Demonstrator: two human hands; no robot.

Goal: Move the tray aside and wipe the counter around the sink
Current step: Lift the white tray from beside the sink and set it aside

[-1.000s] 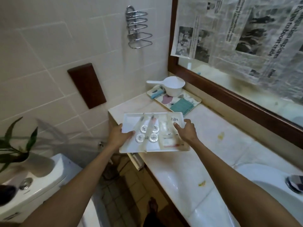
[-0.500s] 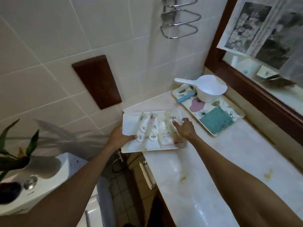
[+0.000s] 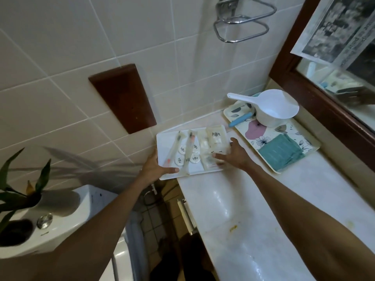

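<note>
A white rectangular tray (image 3: 164, 139) with wrapped toothbrushes, round caps and sachets rests on the far left end of the marble counter (image 3: 253, 209), close to the tiled wall, its left part overhanging the edge. My left hand (image 3: 154, 166) grips its near-left corner, thumb on top. My right hand (image 3: 235, 154) lies at the tray's right edge with fingers spread over the sachets. A teal cloth (image 3: 281, 152) is folded on a floral tray (image 3: 269, 134) to the right. The sink is out of view.
A white ladle (image 3: 272, 110) and a blue tube (image 3: 240, 120) sit on the floral tray by the wood-framed mirror (image 3: 316, 98). Yellow stains (image 3: 233, 228) mark the counter. A toilet tank (image 3: 60, 216) with a plant (image 3: 18, 191) stands left; a chrome rack (image 3: 243, 23) hangs above.
The tray has gone from held above the counter's left edge to lying at the counter's far end near the wall. My view has swung left, so the sink has left the frame.
</note>
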